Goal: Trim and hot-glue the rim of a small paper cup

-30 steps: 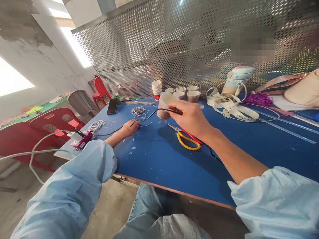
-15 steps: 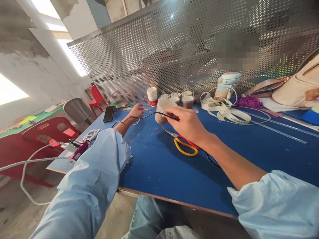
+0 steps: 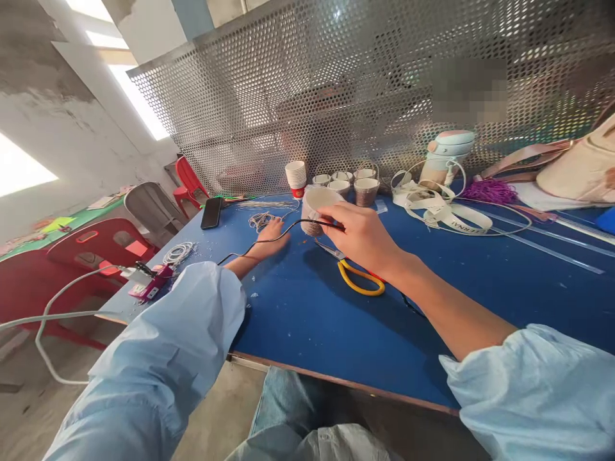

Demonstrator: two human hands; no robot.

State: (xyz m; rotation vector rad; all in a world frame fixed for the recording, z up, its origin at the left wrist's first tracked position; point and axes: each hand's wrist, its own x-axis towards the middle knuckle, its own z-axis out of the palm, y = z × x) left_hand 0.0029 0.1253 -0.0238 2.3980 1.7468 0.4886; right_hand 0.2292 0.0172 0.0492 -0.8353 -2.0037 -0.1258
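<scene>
Just over the middle of the blue counter, the twine-wrapped paper cup sat tilted in the right hand, whose fingers were closed around it and also pinched a thin black cord. The cord ran past the left hand, which lay on the counter at a tangle of pale twine; how its fingers stood could not be told. Yellow-handled scissors lay beside the right wrist, more cups and a phone sat farther back before a perforated metal screen, and red plastic chairs stood at the left.
</scene>
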